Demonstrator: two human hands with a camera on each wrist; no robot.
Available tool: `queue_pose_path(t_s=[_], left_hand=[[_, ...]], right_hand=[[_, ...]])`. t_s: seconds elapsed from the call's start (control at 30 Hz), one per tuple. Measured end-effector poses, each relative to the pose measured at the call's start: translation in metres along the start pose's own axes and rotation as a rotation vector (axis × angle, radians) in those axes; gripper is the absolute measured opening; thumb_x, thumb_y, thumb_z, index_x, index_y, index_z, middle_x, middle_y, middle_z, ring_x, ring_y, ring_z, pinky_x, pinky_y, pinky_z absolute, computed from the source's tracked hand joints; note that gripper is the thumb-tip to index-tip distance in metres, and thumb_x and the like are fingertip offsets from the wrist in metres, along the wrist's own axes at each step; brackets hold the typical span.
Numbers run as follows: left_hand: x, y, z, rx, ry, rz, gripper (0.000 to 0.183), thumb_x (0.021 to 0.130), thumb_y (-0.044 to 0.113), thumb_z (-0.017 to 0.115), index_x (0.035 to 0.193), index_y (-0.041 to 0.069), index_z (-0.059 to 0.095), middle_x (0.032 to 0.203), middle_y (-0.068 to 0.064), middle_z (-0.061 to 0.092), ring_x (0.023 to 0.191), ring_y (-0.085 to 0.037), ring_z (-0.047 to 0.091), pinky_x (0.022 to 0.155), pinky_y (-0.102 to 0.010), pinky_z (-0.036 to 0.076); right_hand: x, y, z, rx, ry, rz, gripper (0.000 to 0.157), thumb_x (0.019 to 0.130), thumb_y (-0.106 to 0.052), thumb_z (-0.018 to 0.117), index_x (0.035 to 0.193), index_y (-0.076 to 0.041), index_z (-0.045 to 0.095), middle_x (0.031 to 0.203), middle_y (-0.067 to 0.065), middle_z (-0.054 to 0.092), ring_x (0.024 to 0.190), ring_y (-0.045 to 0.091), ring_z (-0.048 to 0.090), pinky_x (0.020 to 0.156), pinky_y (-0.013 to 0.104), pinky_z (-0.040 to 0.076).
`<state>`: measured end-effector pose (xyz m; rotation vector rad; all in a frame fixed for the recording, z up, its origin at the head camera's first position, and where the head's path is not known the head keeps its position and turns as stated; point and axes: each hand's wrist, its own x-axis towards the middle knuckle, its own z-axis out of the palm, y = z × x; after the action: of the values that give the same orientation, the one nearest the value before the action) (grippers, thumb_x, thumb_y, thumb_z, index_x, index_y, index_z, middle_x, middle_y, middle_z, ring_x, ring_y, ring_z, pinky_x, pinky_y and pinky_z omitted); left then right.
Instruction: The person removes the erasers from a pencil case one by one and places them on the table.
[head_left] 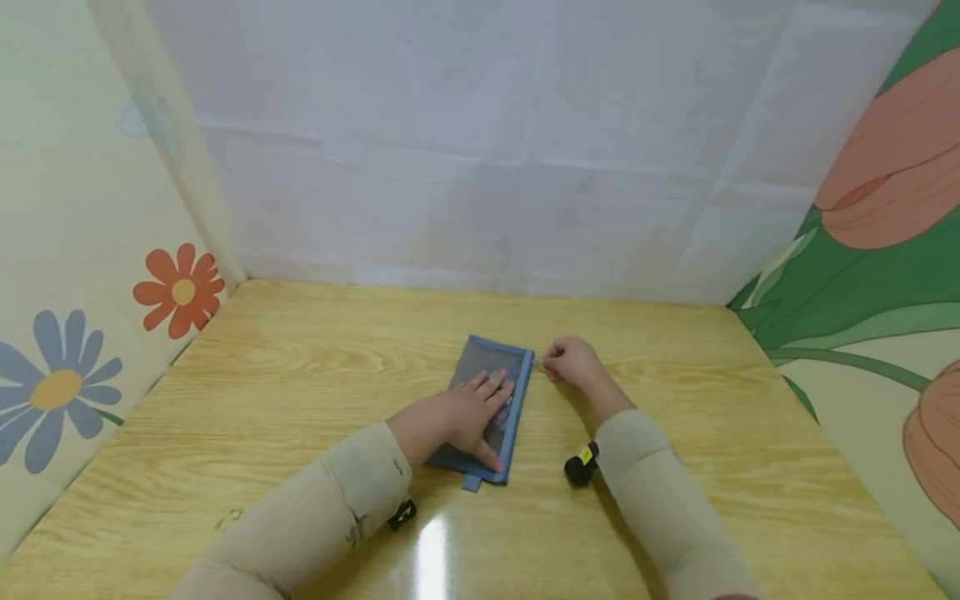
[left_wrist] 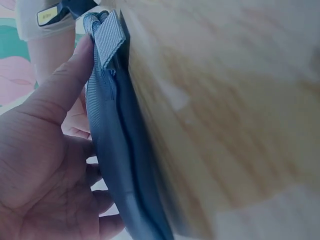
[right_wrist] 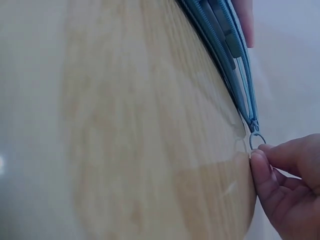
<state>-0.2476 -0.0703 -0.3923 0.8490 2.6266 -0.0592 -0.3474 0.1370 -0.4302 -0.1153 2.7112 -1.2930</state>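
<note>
A blue zippered mesh pouch lies on the table, its zipper edge towards the right. My left hand rests on top of it with the fingers spread and the thumb near the zipper edge. At the far end of the zipper, my right hand pinches the ring pull between thumb and finger. The two zipper tracks stand apart, meeting at the slider by the ring. Between them shows a dark flat item, mostly hidden. A fabric tab sticks out from the near end.
The wood-grain table reaches back to a white cloth. Flower-painted walls stand at both sides. A black wrist camera hangs by the right sleeve, another by the left.
</note>
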Motion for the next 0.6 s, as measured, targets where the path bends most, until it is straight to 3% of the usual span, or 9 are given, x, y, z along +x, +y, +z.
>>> queue_pose_path(t_s=[0.27,0.47,0.6], left_hand=[[-0.001,0.004,0.0,0.036,0.023,0.006,0.112,0.068,0.077,0.048,0.148,0.013,0.004,0.153,-0.012,-0.003,0.138,-0.036,0.004,0.11,-0.046,0.017],[-0.001,0.007,0.002,0.053,0.036,0.008,0.11,0.069,0.076,0.048,0.148,0.009,0.008,0.152,-0.016,0.0,0.137,-0.038,0.006,0.11,-0.043,0.017],[-0.001,0.009,0.003,0.055,0.056,0.009,0.109,0.07,0.074,0.051,0.147,0.008,0.01,0.152,-0.017,0.002,0.137,-0.038,0.009,0.11,-0.042,0.018]], right_hand=[[-0.008,0.002,-0.005,-0.047,-0.024,-0.008,0.006,0.082,-0.002,0.06,0.078,0.001,0.061,0.065,0.003,0.06,0.055,0.009,0.057,0.055,0.022,0.05],[-0.014,0.004,-0.007,0.019,-0.043,0.005,0.005,0.082,0.001,0.06,0.078,0.004,0.059,0.064,0.004,0.058,0.054,0.008,0.056,0.054,0.021,0.05],[-0.017,0.005,-0.009,0.063,-0.004,0.01,0.004,0.08,0.002,0.061,0.077,0.004,0.059,0.065,0.004,0.059,0.053,0.009,0.056,0.053,0.021,0.05]])
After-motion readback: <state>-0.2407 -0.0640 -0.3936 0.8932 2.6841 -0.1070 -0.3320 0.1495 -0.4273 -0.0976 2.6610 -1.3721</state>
